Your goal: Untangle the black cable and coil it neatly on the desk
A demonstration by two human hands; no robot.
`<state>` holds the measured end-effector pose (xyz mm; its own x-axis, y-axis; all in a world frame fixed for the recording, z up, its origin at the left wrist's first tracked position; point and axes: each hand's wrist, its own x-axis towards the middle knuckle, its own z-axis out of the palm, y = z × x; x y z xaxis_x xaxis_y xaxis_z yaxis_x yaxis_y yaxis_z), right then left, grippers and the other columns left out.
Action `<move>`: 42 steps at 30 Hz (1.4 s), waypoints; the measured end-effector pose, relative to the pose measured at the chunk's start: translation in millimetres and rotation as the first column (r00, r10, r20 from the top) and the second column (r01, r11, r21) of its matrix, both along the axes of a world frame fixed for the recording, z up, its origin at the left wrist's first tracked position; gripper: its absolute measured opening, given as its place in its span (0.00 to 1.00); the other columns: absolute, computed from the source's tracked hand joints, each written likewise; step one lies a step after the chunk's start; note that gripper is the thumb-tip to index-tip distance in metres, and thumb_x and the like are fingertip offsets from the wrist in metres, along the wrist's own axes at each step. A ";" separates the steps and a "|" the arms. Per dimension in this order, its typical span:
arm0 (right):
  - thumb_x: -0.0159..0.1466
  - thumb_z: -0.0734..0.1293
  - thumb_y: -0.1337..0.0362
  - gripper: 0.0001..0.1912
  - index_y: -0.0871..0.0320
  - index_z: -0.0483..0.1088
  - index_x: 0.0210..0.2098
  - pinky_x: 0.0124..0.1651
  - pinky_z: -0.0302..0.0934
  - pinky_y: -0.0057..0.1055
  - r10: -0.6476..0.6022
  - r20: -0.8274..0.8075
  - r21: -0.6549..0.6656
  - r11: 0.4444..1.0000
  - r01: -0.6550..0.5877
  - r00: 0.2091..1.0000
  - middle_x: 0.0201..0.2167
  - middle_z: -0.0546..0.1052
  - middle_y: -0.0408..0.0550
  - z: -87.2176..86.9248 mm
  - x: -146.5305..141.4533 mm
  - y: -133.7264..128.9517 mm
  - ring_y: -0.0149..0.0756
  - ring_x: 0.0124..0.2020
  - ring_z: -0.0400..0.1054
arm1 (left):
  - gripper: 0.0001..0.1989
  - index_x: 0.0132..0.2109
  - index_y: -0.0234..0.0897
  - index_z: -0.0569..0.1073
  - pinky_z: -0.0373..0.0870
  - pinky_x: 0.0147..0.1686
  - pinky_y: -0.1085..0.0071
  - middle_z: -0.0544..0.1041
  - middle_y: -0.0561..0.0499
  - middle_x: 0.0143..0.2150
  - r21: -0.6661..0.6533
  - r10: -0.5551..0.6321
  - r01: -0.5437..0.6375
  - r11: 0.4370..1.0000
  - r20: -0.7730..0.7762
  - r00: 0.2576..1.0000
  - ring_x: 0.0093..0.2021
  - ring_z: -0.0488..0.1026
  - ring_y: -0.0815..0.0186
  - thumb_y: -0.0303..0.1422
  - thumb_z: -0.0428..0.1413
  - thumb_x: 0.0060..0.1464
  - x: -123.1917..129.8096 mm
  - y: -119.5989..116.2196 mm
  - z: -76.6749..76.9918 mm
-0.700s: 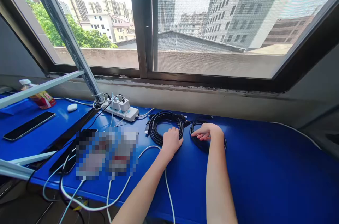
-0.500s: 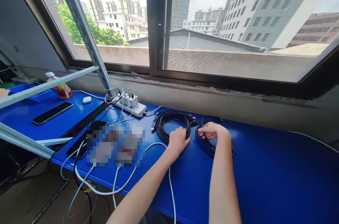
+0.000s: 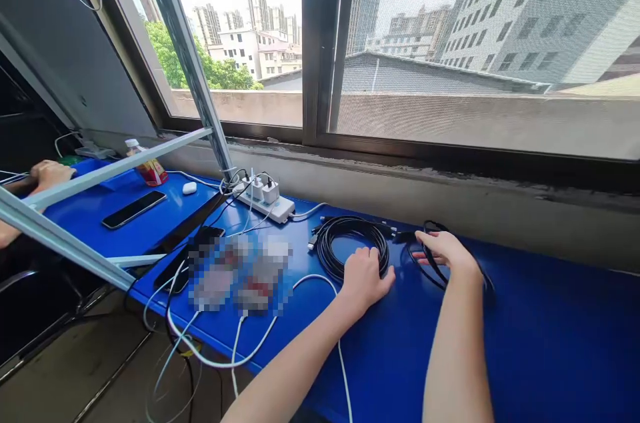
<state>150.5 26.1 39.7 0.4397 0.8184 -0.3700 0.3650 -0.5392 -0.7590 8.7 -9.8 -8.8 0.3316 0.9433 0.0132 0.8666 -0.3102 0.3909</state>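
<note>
Lying partly under the left grip, whose tightness I couldn't tell, was the larger black coil. The right grip held the smaller coil.

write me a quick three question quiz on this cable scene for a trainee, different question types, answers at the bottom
1. Multiple choice: what does the left hand touch?
a) the drink bottle
b) the large black cable coil
c) the power strip

2. True or false: the fingers of the right hand are at the smaller black cable loop.

3. Fill in the blank: in the picture, the white power strip lies to the ____ of the large black cable coil.

Key: 1. b; 2. true; 3. left
</note>
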 end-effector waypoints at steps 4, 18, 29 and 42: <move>0.63 0.60 0.61 0.14 0.62 0.64 0.45 0.35 0.65 0.31 -0.142 -0.083 0.122 0.981 0.151 0.986 0.40 0.69 0.48 21.4 10.0 -12.6 0.30 0.35 0.67 | 0.15 0.44 0.32 0.66 0.62 0.47 0.64 0.68 0.44 0.43 0.071 0.103 -0.120 0.990 0.201 0.974 0.45 0.64 0.61 0.36 0.43 0.55 1.2 -1.6 1.0; 0.48 0.64 0.55 0.15 0.58 0.67 0.32 0.21 0.58 0.21 -0.080 -0.337 0.718 0.623 0.311 0.938 0.24 0.67 0.39 82.6 -19.8 -42.4 0.30 0.27 0.68 | 0.18 0.43 0.37 0.71 0.58 0.43 0.69 0.71 0.50 0.39 -0.008 -0.071 0.160 0.987 0.875 0.479 0.40 0.65 0.68 0.43 0.44 0.54 11.0 -14.5 77.3; 0.56 0.59 0.48 0.20 0.58 0.68 0.24 0.22 0.57 0.23 0.113 0.079 0.844 0.521 -0.127 0.990 0.16 0.64 0.41 106.0 -42.5 -81.2 0.28 0.19 0.59 | 0.14 0.33 0.35 0.58 0.56 0.25 0.81 0.62 0.57 0.24 0.081 -0.102 0.496 0.865 0.995 0.015 0.24 0.58 0.78 0.43 0.48 0.53 4.8 -29.4 152.2; 0.52 0.63 0.50 0.18 0.57 0.73 0.20 0.24 0.63 0.24 0.333 0.258 0.521 0.743 -0.421 0.907 0.18 0.74 0.45 109.5 -53.6 -112.0 0.34 0.21 0.69 | 0.21 0.36 0.38 0.54 0.50 0.12 0.83 0.60 0.62 0.19 -0.086 0.069 0.330 0.940 0.996 0.062 0.13 0.54 0.80 0.50 0.50 0.46 -15.3 1.0 152.2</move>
